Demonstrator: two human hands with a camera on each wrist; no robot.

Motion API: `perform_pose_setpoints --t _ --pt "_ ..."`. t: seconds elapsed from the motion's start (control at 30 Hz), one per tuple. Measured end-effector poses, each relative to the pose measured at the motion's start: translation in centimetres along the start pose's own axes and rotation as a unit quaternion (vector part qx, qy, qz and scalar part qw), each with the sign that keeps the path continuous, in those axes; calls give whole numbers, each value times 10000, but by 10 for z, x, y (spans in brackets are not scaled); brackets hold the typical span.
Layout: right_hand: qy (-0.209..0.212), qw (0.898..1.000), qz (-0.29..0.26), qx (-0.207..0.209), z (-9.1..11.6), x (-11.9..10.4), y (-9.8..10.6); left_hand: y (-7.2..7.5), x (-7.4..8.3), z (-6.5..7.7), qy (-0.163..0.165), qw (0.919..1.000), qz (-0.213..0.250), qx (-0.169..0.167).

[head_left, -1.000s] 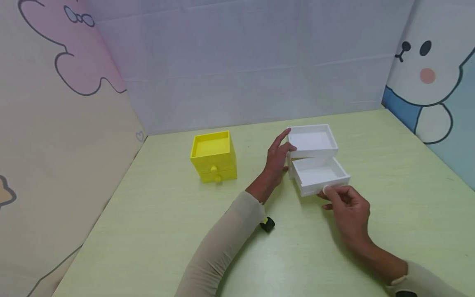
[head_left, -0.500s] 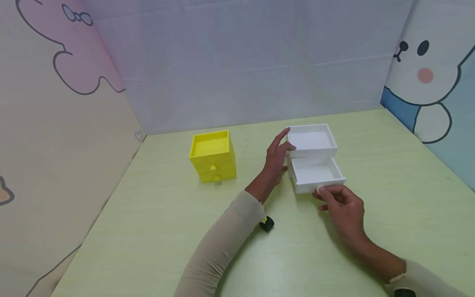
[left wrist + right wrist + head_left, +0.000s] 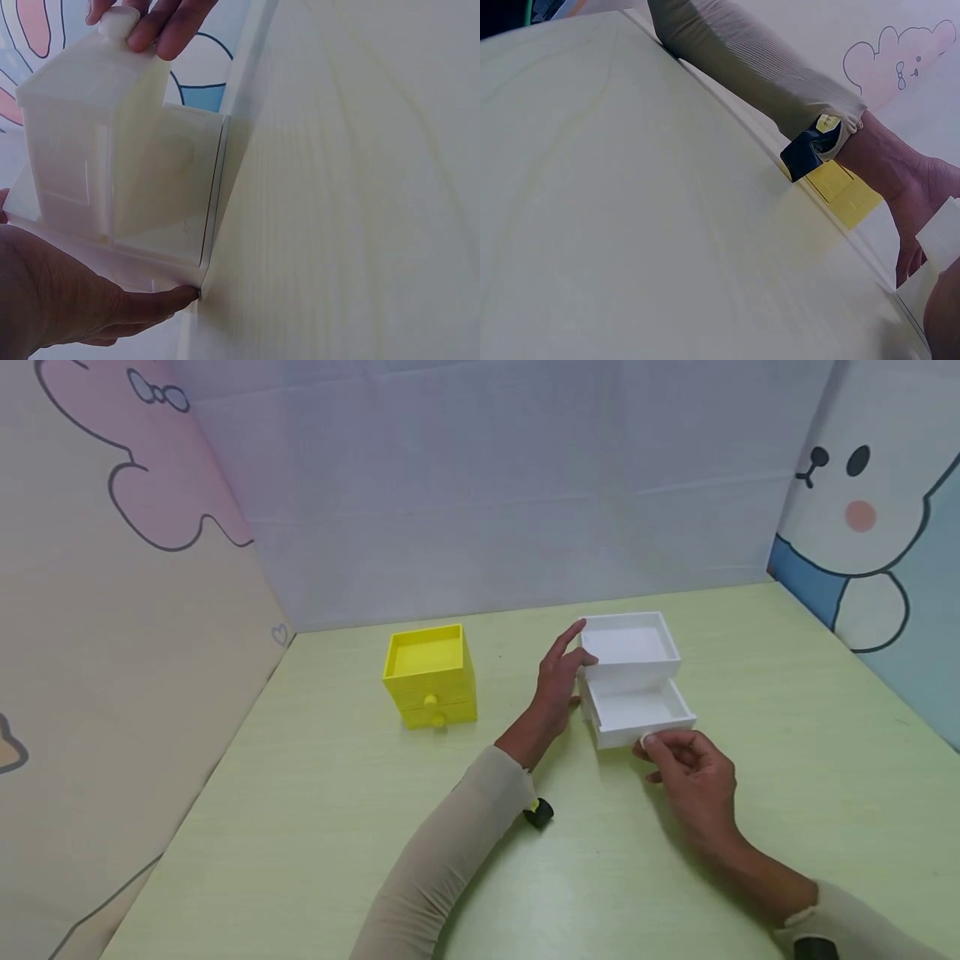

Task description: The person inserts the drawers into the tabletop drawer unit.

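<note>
A small white drawer box (image 3: 632,645) with a tray-like top stands at the right of the table. Its upper drawer (image 3: 645,705) is pulled well out, with nothing visible in it. My left hand (image 3: 557,687) grips the left side of the box, one finger at the top rim and others lower down. With thumb and fingers, my right hand (image 3: 701,781) pinches the drawer's round white knob (image 3: 119,22). In the left wrist view the lower drawer (image 3: 161,187) looks pushed in beneath the pulled-out one.
To the left stands a yellow drawer box (image 3: 427,677) with a tray top and two round knobs, its drawers pushed in. Pale fabric walls (image 3: 495,485) enclose the light green table (image 3: 300,827) at the back and sides.
The upper drawer has turned from askew to straight and slid slightly into the white box, my right hand moving left with it. My left hand stays on the box.
</note>
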State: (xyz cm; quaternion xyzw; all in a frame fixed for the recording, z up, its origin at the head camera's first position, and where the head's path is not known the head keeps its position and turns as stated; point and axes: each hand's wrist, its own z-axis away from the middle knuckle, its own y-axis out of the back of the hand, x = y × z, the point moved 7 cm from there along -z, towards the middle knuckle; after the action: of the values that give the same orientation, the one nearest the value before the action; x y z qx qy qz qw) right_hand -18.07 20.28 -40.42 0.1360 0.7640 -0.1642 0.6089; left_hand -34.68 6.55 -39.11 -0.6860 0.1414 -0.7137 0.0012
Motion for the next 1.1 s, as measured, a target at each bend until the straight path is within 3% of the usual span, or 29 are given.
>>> perform_pose_setpoints --t 0.6,1.1 --pt "140 9994 230 -208 -3 3 1 -1 -2 -1 23 10000 0 -7" --pt "230 9997 -45 -68 -4 3 -1 0 0 -1 -34 10000 -4 -27"
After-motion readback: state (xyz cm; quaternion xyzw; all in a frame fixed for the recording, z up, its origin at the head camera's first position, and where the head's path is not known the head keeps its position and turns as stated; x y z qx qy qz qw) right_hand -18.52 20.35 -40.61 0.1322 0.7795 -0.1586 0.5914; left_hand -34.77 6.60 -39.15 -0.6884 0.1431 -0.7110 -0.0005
